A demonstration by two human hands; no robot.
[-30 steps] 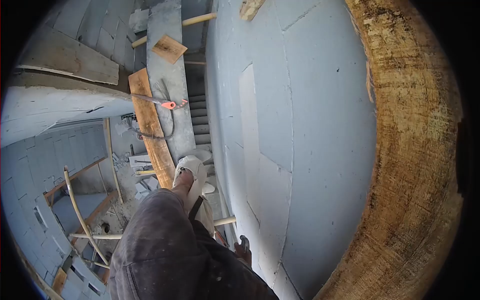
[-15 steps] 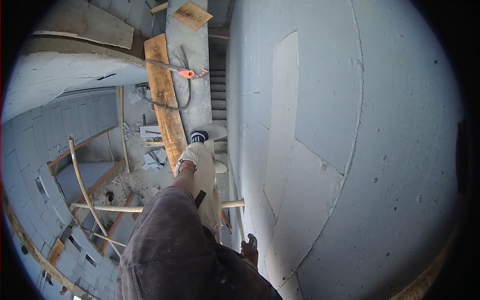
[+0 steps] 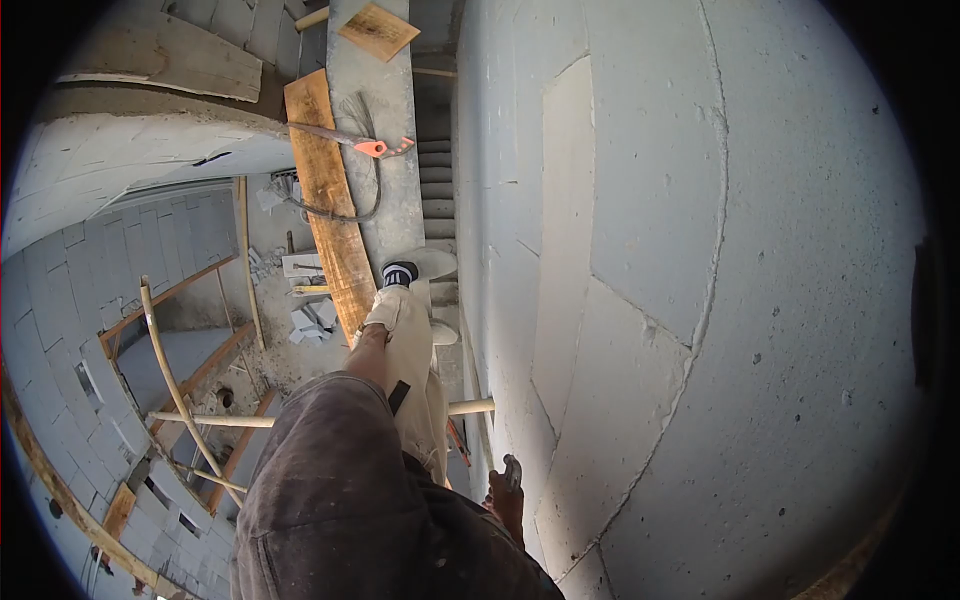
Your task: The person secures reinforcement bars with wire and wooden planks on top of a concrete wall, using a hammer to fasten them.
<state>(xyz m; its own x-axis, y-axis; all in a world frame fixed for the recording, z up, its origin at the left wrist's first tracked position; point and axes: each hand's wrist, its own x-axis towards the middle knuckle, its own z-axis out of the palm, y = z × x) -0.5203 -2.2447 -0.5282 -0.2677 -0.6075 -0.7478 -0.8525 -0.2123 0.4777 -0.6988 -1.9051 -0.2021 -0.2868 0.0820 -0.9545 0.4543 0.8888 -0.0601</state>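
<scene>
My right hand is closed around a short tool with a grey, metal-looking end, close beside the grey block wall. The tool's lower part is hidden in the hand. My left arm, in a dark sleeve, hangs down so that my left hand is against the cream trousers near the knee; its fingers do not show. Beyond my white shoe, a hand saw with an orange handle lies across a brown wooden plank and a grey board.
A dark looped cable lies by the saw, and a small wood piece lies farther along. A horizontal pole passes behind me, crossed by an upright pole. Broken block pieces lie on the floor below.
My right hand and its tool have shifted slightly up and to the right in view. My left hand stays near the knee; the saw and planks lie as before.
</scene>
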